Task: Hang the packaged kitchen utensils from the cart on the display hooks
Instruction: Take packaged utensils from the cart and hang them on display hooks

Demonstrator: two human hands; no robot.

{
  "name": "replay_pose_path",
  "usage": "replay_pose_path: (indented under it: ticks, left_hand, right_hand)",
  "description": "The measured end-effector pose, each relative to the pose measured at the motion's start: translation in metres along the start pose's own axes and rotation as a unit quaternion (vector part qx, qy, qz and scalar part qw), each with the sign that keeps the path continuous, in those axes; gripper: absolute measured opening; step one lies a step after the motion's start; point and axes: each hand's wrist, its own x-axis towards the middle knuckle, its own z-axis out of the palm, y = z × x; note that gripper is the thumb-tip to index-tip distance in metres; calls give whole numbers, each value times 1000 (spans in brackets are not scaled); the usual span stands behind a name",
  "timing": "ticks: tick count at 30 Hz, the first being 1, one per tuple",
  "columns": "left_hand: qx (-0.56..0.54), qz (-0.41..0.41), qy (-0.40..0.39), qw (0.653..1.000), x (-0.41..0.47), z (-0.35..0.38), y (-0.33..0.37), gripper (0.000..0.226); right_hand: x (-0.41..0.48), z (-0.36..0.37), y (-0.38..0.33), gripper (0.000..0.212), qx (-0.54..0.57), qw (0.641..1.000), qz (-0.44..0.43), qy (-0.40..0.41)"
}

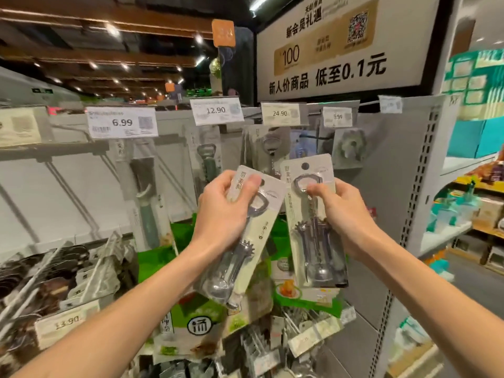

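Each of my hands holds one packaged metal corkscrew in front of the display rack. My left hand (226, 211) grips a tilted corkscrew package (242, 241), thumb across its top near the hang hole. My right hand (343, 214) pinches an upright corkscrew package (313, 222) at its right edge; the hang hole at its top is uncovered. Behind them, more of the same corkscrew packages (268, 151) hang on a hook under the 24.90 price tag (281, 113). The cart is out of view.
Other packaged utensils hang at the 6.99 tag (122, 122) and the 12.90 tag (215, 110). A 9.99 tag (337, 116) stands to the right. Green food bags (196, 323) and small hanging items fill the lower hooks. A perforated grey upright (420, 165) bounds the rack's right side.
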Motion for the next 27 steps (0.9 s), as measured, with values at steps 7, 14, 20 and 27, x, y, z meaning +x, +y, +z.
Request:
replay_pose_path:
  ticks: [7,14,20,27]
  left_hand:
    - [93,62,34,993,49,16,-6,41]
    - [250,64,14,966,70,35,4,51]
    - [289,85,58,952,80,51,12,61]
    - [336,103,82,933,86,62,20,69]
  right_hand:
    - [63,-2,7,9,-6,995,-63,-71]
    - [97,6,11,10,35,989,-78,-123]
    - [120,2,20,12,52,981,-90,-162]
    - [141,-3,19,13,78,969,-115,-206]
